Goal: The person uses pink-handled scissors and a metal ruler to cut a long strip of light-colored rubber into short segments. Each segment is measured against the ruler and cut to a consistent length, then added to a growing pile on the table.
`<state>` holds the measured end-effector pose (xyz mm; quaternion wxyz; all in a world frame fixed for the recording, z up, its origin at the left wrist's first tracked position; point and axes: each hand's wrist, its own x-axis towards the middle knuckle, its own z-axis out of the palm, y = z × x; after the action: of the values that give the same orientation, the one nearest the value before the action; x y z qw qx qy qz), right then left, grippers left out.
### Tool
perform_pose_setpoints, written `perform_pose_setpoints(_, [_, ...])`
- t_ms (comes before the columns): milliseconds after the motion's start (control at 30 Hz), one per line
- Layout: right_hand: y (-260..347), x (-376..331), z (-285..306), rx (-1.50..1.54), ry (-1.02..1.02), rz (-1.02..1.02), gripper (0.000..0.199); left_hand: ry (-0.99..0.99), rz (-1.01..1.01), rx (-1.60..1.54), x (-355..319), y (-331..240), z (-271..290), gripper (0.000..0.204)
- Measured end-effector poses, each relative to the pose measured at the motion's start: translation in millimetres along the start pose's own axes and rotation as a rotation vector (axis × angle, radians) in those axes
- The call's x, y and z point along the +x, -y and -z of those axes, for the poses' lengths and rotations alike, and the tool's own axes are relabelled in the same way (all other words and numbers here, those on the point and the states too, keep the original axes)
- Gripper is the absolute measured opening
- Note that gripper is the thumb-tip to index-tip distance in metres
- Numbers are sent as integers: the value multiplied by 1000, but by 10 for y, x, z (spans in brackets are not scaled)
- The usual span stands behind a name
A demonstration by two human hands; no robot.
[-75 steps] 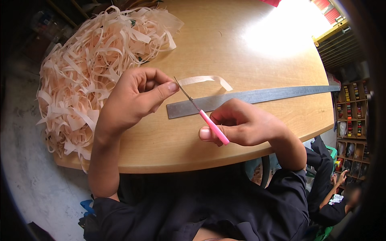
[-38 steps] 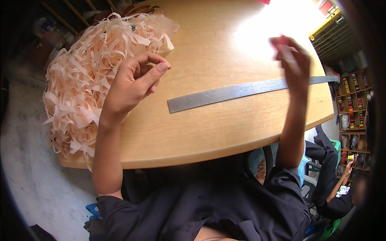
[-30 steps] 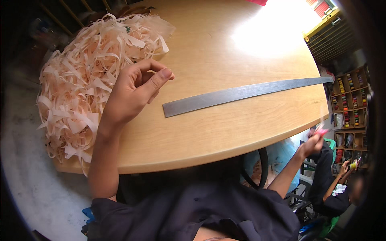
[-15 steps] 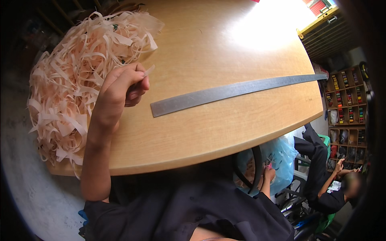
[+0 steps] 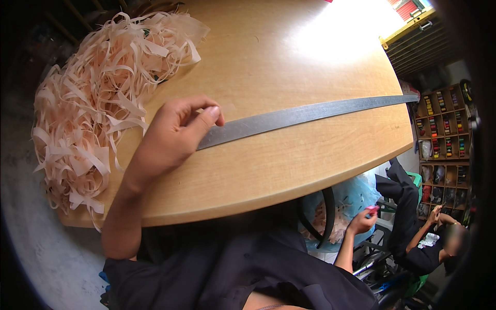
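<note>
My left hand (image 5: 178, 133) pinched closed, contents unclear, at the ruler (image 5: 310, 112); my right hand (image 5: 361, 222) grips pink scissors (image 5: 372, 210) beside a blue bag (image 5: 355, 192) that stray blades could tear.

Shelved coloured spools (image 5: 446, 124), heaped pale strips (image 5: 93, 111) and a long metal ruler (image 5: 310, 112) suggest a sewing workshop.

A co-worker in dark clothing (image 5: 403, 194) sits near a brown wooden compartment shelf (image 5: 444, 162) stocked with small multicoloured spools (image 5: 435, 148), a green plastic chair (image 5: 415, 179) close by. A yellow metal frame (image 5: 400, 33) spans the upper right corner; pale, mottled grey flooring (image 5: 51, 253) stretches across the lower left.
</note>
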<state>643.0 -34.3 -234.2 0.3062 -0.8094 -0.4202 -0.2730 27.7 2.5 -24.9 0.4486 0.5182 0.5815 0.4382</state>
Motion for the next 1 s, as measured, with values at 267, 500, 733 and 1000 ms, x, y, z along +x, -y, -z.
perform_pose_setpoints(267, [2765,665,527,1292,499,63,21,26,39,175,3,50,-74,24])
perform_pose_setpoints(500, [4694,358,1208,1145,1623,737,25,23,-17,195,51,162,-21,25])
perform_pose_setpoints(733, [5120,249,1101,904,1671,865,27,-59,-34,159,73,161,14,24])
perform_pose_setpoints(1000, [4967,651,901,731,1663,989,20,17,35,387,35,13,228,23])
